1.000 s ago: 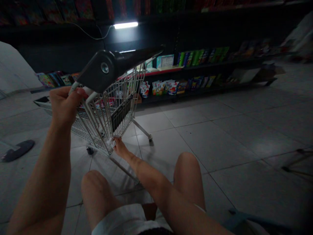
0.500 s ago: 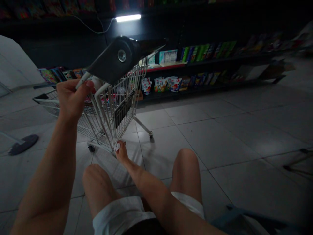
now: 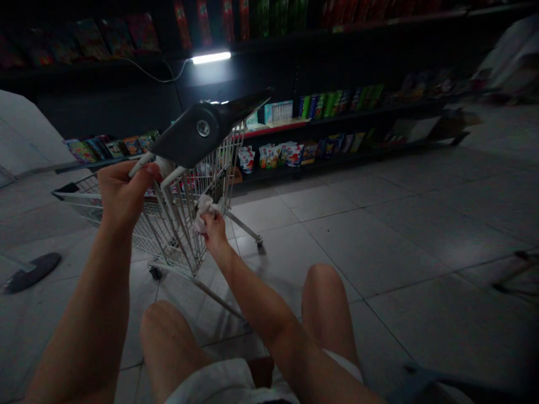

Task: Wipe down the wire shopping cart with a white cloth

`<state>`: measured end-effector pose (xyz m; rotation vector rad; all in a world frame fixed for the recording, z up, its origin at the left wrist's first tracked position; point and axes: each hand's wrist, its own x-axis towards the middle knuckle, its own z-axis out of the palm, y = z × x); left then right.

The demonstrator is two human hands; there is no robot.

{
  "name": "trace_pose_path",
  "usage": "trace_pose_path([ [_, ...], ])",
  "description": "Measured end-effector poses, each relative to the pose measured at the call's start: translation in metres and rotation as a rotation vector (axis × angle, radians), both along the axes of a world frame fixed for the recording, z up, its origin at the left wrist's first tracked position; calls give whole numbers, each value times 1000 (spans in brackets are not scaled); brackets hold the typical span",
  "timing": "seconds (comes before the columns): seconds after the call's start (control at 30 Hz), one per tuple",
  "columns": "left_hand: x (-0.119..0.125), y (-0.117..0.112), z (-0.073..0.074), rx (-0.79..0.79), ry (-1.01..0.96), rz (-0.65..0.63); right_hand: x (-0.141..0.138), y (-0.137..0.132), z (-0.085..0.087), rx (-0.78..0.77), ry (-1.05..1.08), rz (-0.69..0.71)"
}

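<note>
A small white wire shopping cart [image 3: 179,224] with a black handle [image 3: 202,132] stands on the tiled floor in front of my knees. My left hand [image 3: 122,193] is closed round the white upper frame bar of the cart, just below the handle. My right hand [image 3: 214,224] is closed on a crumpled white cloth [image 3: 202,212] and presses it against the wire back panel of the cart, about halfway up.
Dark shelves [image 3: 337,120] with coloured packets run along the back, lit by a tube lamp [image 3: 211,57]. A dark round base [image 3: 31,269] lies on the floor at the left. Another dark frame [image 3: 516,275] shows at the right edge.
My right hand with the cloth has moved up from the bottom corner of the cart's back panel to its middle. My left hand has kept its hold on the frame.
</note>
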<state>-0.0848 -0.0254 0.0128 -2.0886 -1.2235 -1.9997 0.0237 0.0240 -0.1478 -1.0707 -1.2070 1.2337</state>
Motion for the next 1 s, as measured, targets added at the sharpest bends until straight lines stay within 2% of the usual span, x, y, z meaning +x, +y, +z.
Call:
trace_pose_path([
  [0.03,0,-1,0,1,-3,1,6,9,22,58,67,-40],
  [0.1,2,-3,0,10,-14,-1,19,24,61,285,113,-123],
  [0.17,3,-4,0,17,-22,6,24,37,80,585,40,-205],
  [0.2,4,-4,0,15,-25,12,23,42,79,714,-28,-236],
  [0.27,4,-4,0,1,-31,33,14,48,58,835,-157,-266],
  [0.4,2,-3,-1,-29,-55,80,0,44,-17,722,-289,-173],
  [0.47,0,-3,-1,-31,-56,70,8,40,-33,662,-374,-72],
  [0.5,-1,-3,-1,-29,-52,62,15,38,-32,659,-415,-36],
  [0.57,-2,-4,-1,-24,-46,64,33,37,-10,701,-472,-75],
  [0.63,-3,-5,0,-21,-48,85,49,38,27,775,-534,-222],
  [0.7,-4,-6,0,-27,-56,96,58,43,66,853,-660,-295],
  [0.8,-3,-5,1,-35,-54,99,60,62,108,907,-908,-206],
  [0.87,-1,-5,2,-38,-41,97,60,79,122,879,-1038,-192],
  [1.0,2,-4,4,-70,-41,92,67,106,132,896,-1142,-175],
])
